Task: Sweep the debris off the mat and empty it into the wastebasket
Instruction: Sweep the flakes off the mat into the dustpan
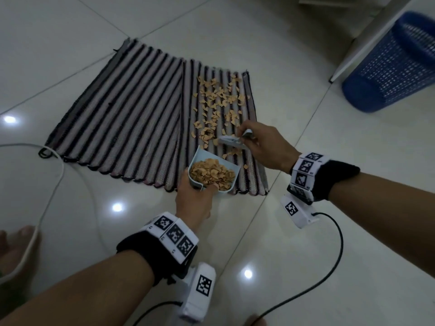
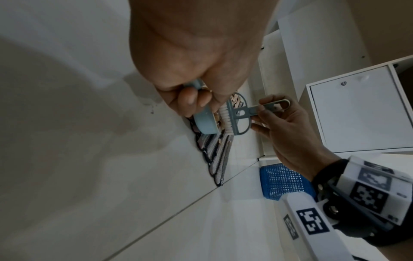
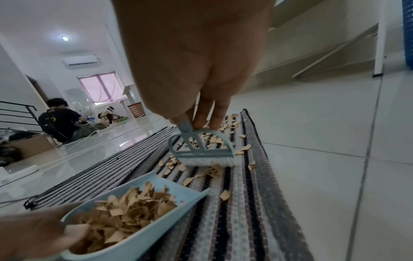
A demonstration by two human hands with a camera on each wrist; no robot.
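A striped mat [image 1: 122,118] lies on the tiled floor, with tan debris flakes [image 1: 216,100] scattered over its right part. My left hand [image 1: 195,196] grips the rear of a light blue dustpan [image 1: 195,158], thumb over its rim; the pan [image 3: 143,240] sits on the mat's near edge, heaped with flakes. My right hand [image 1: 261,142] pinches the handle of a small blue brush [image 1: 231,141]. The brush's white bristles [image 3: 210,161] touch the mat just beyond the pan's mouth, among loose flakes [image 3: 210,172]. A blue mesh wastebasket [image 1: 395,64] stands at the far right.
A white cabinet [image 2: 357,109] and a white frame leg [image 1: 367,41] stand beside the wastebasket. A white cable [image 1: 47,201] loops on the floor at left, next to a bare foot [image 1: 16,248]. Other people [image 3: 60,120] sit far across the room.
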